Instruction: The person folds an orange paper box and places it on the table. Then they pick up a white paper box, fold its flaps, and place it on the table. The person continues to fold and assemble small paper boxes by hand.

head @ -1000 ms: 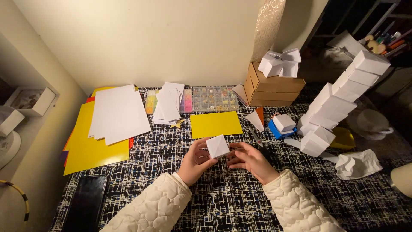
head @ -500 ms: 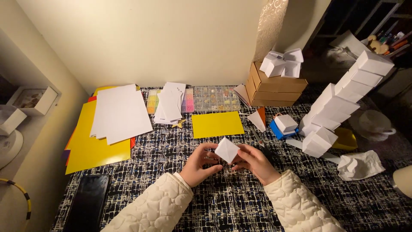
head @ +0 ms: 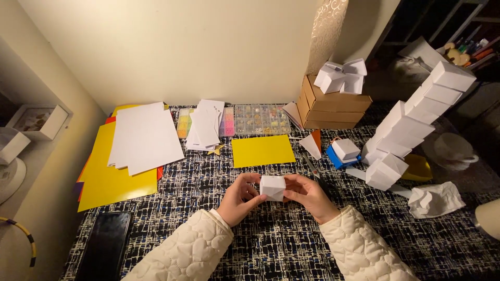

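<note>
A small white folded paper cube (head: 272,187) is held between my two hands above the black-and-white patterned table (head: 208,171). My left hand (head: 239,199) grips its left side with the fingers curled around it. My right hand (head: 309,196) presses on its right side, thumb on the front. Both sleeves are cream and quilted. A yellow sheet (head: 263,150) lies just beyond the cube.
A leaning stack of white paper cubes (head: 411,125) rises at the right. A cardboard box (head: 333,106) holds more folded cubes. White sheets (head: 143,136) lie on yellow paper at the left. A black phone (head: 105,244) and crumpled paper (head: 435,199) are nearby.
The cube has been turned in my hands and sits squarer between them; both hands stayed at the table's middle.
</note>
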